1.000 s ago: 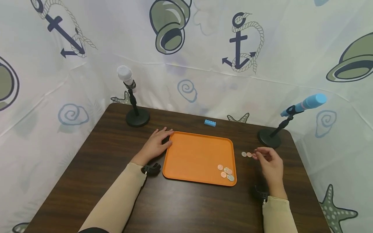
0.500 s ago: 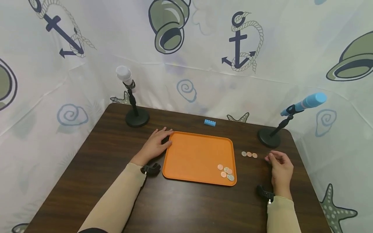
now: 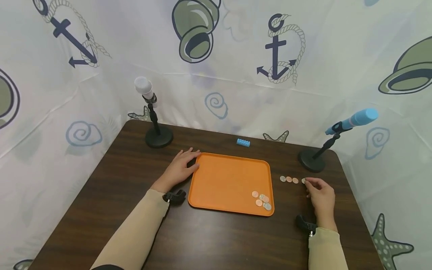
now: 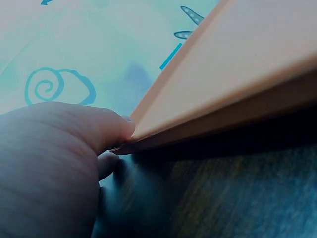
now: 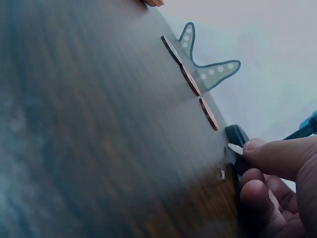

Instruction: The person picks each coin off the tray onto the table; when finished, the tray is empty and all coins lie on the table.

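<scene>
Head view: moved nearer the three-coin row (image 3: pixel 288 179), apparently to extend it, pinching a silvery coin (image 3: pixel 303 180) in the right grip (image 3: pixel 321 193), resting an outspread left grip (image 3: pixel 179 167) against the orange tray (image 3: pixel 222 180).

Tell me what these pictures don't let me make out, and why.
Markings on the row of coins: too small, head view.
Rest of the orange tray: cut off by frame edges, left wrist view.
Held coin: partly covered by the right hand, right wrist view.

One tray (image 3: pixel 229 180), four coins (image 3: pixel 288 179) (outside it)
</scene>
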